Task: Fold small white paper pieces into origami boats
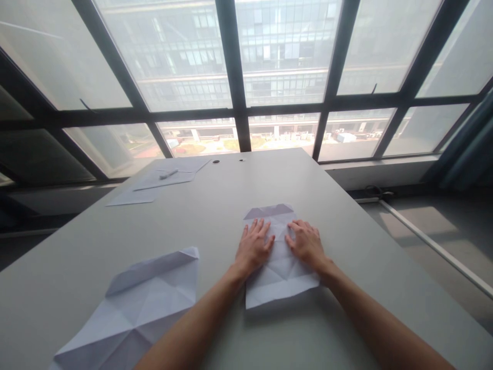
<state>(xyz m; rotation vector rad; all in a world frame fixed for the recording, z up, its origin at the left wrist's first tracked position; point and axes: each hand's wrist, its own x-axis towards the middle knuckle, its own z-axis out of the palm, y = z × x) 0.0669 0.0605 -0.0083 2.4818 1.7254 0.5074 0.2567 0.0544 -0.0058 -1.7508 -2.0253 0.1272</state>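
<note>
A creased sheet of white paper (283, 280) lies in front of me on the white table (231, 200). Its far edge is folded over at the corners, and its near edge lifts a little off the tabletop. My left hand (254, 242) rests on the paper's left side, fingers spread. On the right side my right hand (306, 244) presses down with its fingers apart and slightly bent. Neither hand grips anything. To the left, partly behind my left forearm, lies a larger creased sheet of paper (154, 298) with raised folds.
At the far left of the table are several flat paper sheets (173, 177) with a small whitish object (168, 174) on top. Two small round spots, one a dark disc (216, 162), are near the far edge. Tall windows (285, 56) stand beyond; a curtain (462, 139) hangs at right.
</note>
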